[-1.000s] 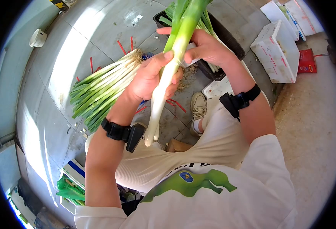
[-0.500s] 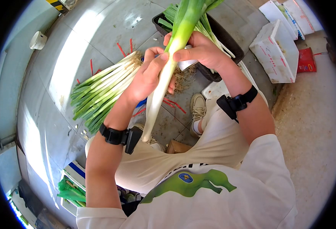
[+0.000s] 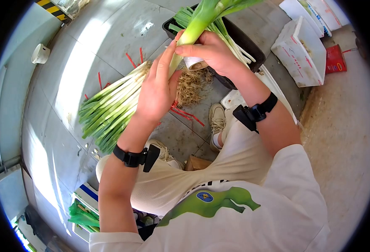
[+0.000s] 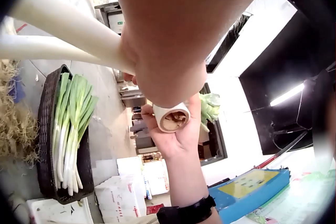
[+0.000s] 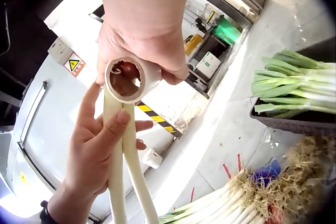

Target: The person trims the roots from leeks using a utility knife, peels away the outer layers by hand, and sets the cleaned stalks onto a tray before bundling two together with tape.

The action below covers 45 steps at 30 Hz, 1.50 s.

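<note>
Two long leeks [image 3: 193, 31] are held up in front of the person, green tops pointing away and pale stalks toward the body. The left hand [image 3: 155, 90] pinches the white stalks, its thumb [image 5: 113, 129] across their front in the right wrist view. Just beyond it, the right hand [image 3: 218, 52] grips the leeks at the start of the green, with its thumb over them. That same hand carries a white roll with a brown cardboard core [image 3: 195, 64], lying against the palm in the left wrist view. Fingers partly hide the stalks.
A leek bundle [image 3: 113, 103] lies on the tiled floor with tangled roots [image 3: 189, 88] and red strips nearby. Behind the hands stands a dark basket [image 3: 254, 48] with more leeks. White foam boxes [image 3: 298, 52] and a red packet [image 3: 335, 59] are at right; a small white bucket [image 3: 40, 53] is at left.
Both hands and the leeks have moved up and away from the body. The left hand has turned, its fingers straighter along the stalks, and the pale ends now sit behind it.
</note>
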### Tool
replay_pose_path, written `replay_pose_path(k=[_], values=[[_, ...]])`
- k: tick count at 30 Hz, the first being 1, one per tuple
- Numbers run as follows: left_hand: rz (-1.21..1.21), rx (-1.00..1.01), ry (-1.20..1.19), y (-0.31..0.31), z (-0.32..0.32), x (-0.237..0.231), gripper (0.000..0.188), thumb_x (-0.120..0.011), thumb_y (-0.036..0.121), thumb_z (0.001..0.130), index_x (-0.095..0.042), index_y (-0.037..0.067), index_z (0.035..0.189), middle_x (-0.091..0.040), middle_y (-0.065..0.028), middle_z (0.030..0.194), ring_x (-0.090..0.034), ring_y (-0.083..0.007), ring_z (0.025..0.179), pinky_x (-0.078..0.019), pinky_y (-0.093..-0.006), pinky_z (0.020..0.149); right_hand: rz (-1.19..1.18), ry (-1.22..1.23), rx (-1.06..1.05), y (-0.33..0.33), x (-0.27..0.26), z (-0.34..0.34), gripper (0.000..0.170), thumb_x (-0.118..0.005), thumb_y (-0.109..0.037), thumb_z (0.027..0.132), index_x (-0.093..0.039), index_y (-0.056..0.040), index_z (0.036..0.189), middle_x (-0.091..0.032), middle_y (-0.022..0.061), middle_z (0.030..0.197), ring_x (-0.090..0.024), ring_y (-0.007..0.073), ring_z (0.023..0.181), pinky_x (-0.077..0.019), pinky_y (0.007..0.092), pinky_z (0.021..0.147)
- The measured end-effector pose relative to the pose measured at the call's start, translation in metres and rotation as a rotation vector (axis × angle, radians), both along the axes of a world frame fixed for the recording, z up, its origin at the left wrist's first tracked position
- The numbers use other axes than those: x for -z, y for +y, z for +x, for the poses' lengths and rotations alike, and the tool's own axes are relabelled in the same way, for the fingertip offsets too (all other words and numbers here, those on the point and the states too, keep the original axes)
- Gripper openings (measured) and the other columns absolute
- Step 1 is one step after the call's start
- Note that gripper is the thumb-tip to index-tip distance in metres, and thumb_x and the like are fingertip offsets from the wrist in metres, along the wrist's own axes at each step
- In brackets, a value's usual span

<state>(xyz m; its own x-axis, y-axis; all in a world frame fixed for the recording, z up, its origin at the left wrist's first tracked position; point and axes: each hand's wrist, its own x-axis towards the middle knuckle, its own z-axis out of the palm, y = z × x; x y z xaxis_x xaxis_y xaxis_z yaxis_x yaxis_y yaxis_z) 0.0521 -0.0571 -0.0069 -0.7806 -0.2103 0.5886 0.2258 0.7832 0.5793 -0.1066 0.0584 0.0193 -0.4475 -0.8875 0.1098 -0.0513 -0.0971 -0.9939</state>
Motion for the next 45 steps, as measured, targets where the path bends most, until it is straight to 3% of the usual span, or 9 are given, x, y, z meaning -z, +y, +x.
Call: replay_pose_path(k=[9, 18, 20, 26, 29, 30, 36, 41, 45], values=[[0.002, -0.041, -0.046, -0.002, 0.002, 0.001, 0.062, -0.064, 0.003, 0.092, -0.041, 0.008, 0.149, -0.062, -0.0249, 0.126, -0.069, -0.0352, 0.104, -0.0573, -0.0392, 0.082, 0.096, 0.060, 0.050, 0.003, 0.002, -0.001, 0.032, -0.073, -0.022, 0.089, -0.065, -0.0013, 0.113, -0.065, 0.0017, 0.101, -0.059, 0.0092, 0.093, -0.0461, 0.0255, 0.081], [0.093, -0.063, -0.013, -0.010, 0.001, 0.005, 0.064, -0.063, 0.003, 0.094, -0.038, 0.009, 0.152, -0.067, -0.0225, 0.108, -0.069, -0.0219, 0.079, -0.0538, -0.0316, 0.071, 0.096, -0.020, -0.005, 0.017, -0.019, 0.009, 0.048, -0.072, -0.021, 0.092, -0.055, -0.0009, 0.131, -0.064, 0.0060, 0.116, -0.061, 0.0101, 0.103, -0.0500, 0.0244, 0.085], [0.167, -0.039, -0.025, -0.010, 0.001, 0.008, 0.064, -0.062, 0.002, 0.094, -0.037, 0.011, 0.153, -0.069, -0.0150, 0.107, -0.065, -0.0143, 0.077, -0.0521, -0.0276, 0.070, 0.068, -0.020, -0.020, 0.020, -0.017, 0.009, 0.047, -0.070, -0.019, 0.093, -0.053, -0.0009, 0.133, -0.064, 0.0064, 0.119, -0.060, 0.0105, 0.104, -0.0504, 0.0250, 0.087], [0.490, 0.141, -0.141, -0.012, 0.003, 0.000, 0.065, -0.062, -0.001, 0.094, -0.038, 0.013, 0.153, -0.067, -0.0015, 0.106, -0.057, -0.0072, 0.076, -0.0500, -0.0225, 0.071, 0.096, -0.021, -0.071, 0.027, -0.017, -0.003, 0.045, -0.069, -0.020, 0.095, -0.053, -0.0006, 0.133, -0.062, 0.0078, 0.120, -0.060, 0.0121, 0.106, -0.0501, 0.0259, 0.089], [0.517, 0.200, -0.268, -0.015, 0.006, 0.001, 0.066, -0.067, 0.004, 0.091, -0.042, 0.017, 0.151, -0.071, -0.0065, 0.094, -0.050, -0.0067, 0.065, -0.0469, -0.0260, 0.063, 0.224, 0.076, -0.137, 0.029, -0.015, -0.011, 0.070, -0.065, -0.022, 0.098, -0.028, -0.0003, 0.153, -0.055, 0.0075, 0.132, -0.054, 0.0127, 0.117, -0.0440, 0.0295, 0.101], [0.517, 0.202, -0.266, -0.015, 0.006, 0.002, 0.066, -0.067, 0.004, 0.091, -0.042, 0.017, 0.151, -0.071, -0.0065, 0.094, -0.050, -0.0067, 0.065, -0.0469, -0.0260, 0.063, 0.225, 0.078, -0.135, 0.029, -0.015, -0.011, 0.070, -0.065, -0.022, 0.098, -0.028, -0.0003, 0.153, -0.055, 0.0075, 0.132, -0.054, 0.0127, 0.117, -0.0440, 0.0295, 0.101], [0.471, 0.119, -0.241, -0.005, 0.005, -0.003, 0.066, -0.065, 0.005, 0.092, -0.040, 0.017, 0.152, -0.070, -0.0116, 0.094, -0.058, -0.0125, 0.065, -0.0505, -0.0297, 0.065, 0.129, 0.082, -0.047, 0.020, -0.007, -0.003, 0.070, -0.066, -0.015, 0.096, -0.029, 0.0007, 0.153, -0.054, 0.0084, 0.135, -0.051, 0.0144, 0.125, -0.0434, 0.0308, 0.104], [0.295, 0.042, -0.119, -0.007, 0.001, -0.004, 0.067, -0.065, 0.005, 0.091, -0.038, 0.016, 0.152, -0.067, -0.0211, 0.112, -0.070, -0.0331, 0.091, -0.0552, -0.0389, 0.077, -0.015, 0.059, -0.024, 0.012, -0.002, 0.005, 0.067, -0.067, -0.015, 0.096, -0.033, -0.0015, 0.151, -0.055, 0.0084, 0.134, -0.051, 0.0164, 0.126, -0.0444, 0.0324, 0.104], [0.250, 0.014, -0.140, -0.007, 0.003, -0.002, 0.070, -0.066, 0.005, 0.091, -0.036, 0.016, 0.152, -0.067, -0.0218, 0.113, -0.069, -0.0374, 0.095, -0.0552, -0.0421, 0.078, -0.017, 0.080, -0.030, 0.010, -0.003, 0.009, 0.066, -0.067, -0.015, 0.096, -0.034, -0.0019, 0.151, -0.055, 0.0081, 0.133, -0.051, 0.0160, 0.125, -0.0444, 0.0322, 0.104]])
